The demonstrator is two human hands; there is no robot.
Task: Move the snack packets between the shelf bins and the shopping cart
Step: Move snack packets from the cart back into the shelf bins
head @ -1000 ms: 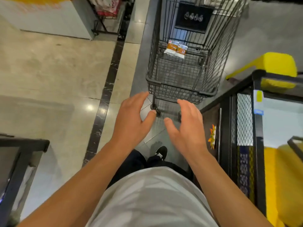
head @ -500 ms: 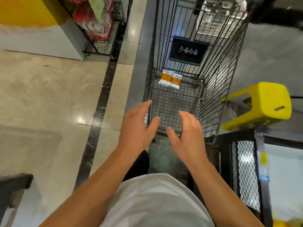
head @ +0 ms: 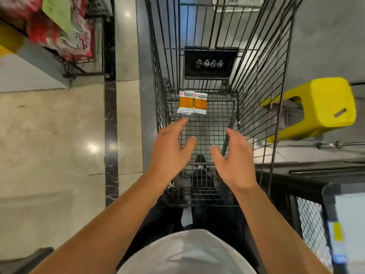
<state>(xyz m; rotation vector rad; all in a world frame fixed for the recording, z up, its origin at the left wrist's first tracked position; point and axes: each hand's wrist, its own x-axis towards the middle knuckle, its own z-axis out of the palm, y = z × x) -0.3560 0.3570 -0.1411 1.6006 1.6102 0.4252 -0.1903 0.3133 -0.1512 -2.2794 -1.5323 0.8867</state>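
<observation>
Two orange-and-white snack packets (head: 192, 102) lie side by side on the wire floor of a black shopping cart (head: 262, 80), at its far end. My left hand (head: 171, 149) and my right hand (head: 235, 161) reach out over the cart's near end, fingers spread and relaxed, holding nothing. The left fingertips are a short way below the packets and do not touch them. A black sign with white icons (head: 210, 63) hangs on the cart's far wall.
A yellow plastic stool (head: 324, 107) stands to the right of the cart. A black mesh shelf bin (head: 308, 220) is at the lower right. At the upper left a rack (head: 59, 30) holds red packaged goods. Beige tiled floor (head: 49, 135) lies to the left.
I have come closer to the cart, and both hands have moved forward over its basket toward the packets. The shelf bin has slid to the lower right of the view.
</observation>
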